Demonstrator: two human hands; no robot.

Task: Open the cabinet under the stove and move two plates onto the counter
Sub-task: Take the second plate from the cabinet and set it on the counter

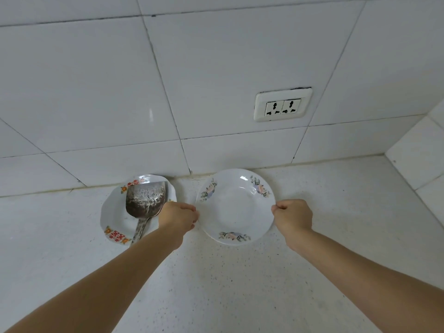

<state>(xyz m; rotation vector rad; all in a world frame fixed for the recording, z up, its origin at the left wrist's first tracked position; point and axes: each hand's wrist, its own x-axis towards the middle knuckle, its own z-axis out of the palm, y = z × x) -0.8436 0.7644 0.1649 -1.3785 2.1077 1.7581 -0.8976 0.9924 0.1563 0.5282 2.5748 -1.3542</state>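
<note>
The round white plate with pastel flower sprays [235, 207] is being pinched at opposite rims by the left hand [179, 216] and right hand [293, 216], low over the speckled white desk [240, 284]. A chip is being risked — its left rim lies just beside the red-patterned plate [113, 219] bearing a worn metal spatula [145, 200].

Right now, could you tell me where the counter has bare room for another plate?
The counter is bare right of the floral plate, out to the corner wall, and across the near stretch beneath both forearms. It is crowded at back left, where the red-patterned plate holding the spatula sits near the floral plate.
</note>
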